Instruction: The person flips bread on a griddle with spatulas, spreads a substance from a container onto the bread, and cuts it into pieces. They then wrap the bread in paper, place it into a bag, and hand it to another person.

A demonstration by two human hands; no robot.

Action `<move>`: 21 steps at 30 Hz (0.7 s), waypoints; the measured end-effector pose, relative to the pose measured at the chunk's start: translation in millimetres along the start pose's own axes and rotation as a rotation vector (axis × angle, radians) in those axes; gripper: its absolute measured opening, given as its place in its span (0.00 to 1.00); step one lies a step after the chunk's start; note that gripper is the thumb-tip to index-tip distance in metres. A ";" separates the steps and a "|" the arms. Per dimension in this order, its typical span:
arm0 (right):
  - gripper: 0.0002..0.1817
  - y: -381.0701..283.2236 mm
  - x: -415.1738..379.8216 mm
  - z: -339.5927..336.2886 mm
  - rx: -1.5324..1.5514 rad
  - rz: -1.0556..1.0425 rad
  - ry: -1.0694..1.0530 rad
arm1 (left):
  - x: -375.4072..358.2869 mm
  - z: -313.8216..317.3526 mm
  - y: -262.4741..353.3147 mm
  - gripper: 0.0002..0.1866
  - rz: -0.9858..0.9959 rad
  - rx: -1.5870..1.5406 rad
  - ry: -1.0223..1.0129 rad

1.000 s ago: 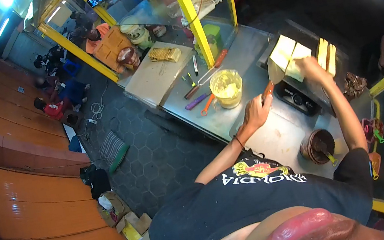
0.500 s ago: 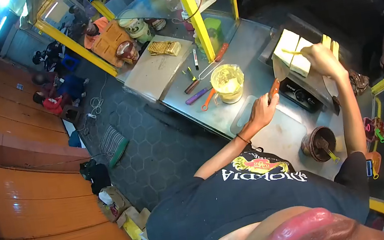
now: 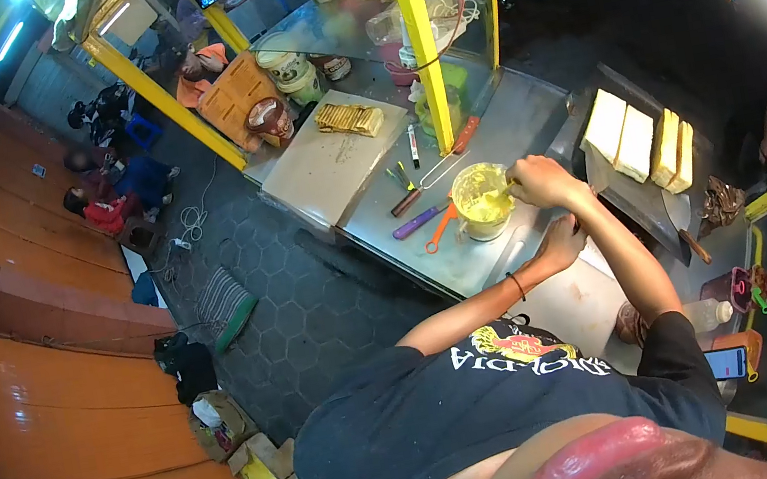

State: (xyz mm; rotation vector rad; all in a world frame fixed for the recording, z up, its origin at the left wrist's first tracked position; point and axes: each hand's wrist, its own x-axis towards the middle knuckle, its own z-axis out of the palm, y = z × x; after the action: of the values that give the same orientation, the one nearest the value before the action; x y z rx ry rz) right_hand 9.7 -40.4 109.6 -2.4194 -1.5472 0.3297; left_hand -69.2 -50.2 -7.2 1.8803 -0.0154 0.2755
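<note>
My right hand (image 3: 541,183) is closed at the rim of a clear tub (image 3: 486,212) of pale yellow spread. Its fingers grip a yellowish spreader, mostly hidden, whose end is in the tub. Just below it, my left hand (image 3: 562,245) is closed around something dark, mostly hidden by the fingers and the right forearm. To the right, pale bread blocks (image 3: 606,125) lie on the dark griddle (image 3: 649,220), with browned bread pieces (image 3: 666,149) beside them. A wooden-handled scraper (image 3: 695,246) rests at the griddle's lower right edge.
Left of the tub lie a purple-handled tool (image 3: 416,225), an orange tool (image 3: 441,230) and a two-pronged fork (image 3: 406,203). Sliced toast (image 3: 349,119) sits on a board (image 3: 332,172). A yellow post (image 3: 421,50) stands behind. A phone (image 3: 727,364) is at lower right. People sit at far left.
My right hand has moved left from the bread to the tub, taking the spreader along. My left hand has drawn back toward me and turned. The bread blocks now lie flat on the griddle.
</note>
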 end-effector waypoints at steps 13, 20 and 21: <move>0.28 19.8 -78.1 -44.3 0.307 0.305 0.207 | 41.7 -12.6 5.2 0.20 -0.057 -0.103 -0.061; 0.28 128.1 -265.5 -49.0 -0.270 1.189 0.352 | 52.8 -70.8 40.4 0.26 -0.123 0.007 -0.041; 0.27 145.3 -287.9 -33.8 -0.222 1.226 0.376 | 59.8 -71.7 38.1 0.26 -0.120 -0.016 -0.047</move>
State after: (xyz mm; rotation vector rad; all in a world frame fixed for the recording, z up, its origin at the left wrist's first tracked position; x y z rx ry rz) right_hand 26.4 -364.2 109.6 -3.0495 0.1884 -0.1182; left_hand -29.8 12.3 61.4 1.8630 0.0631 0.1484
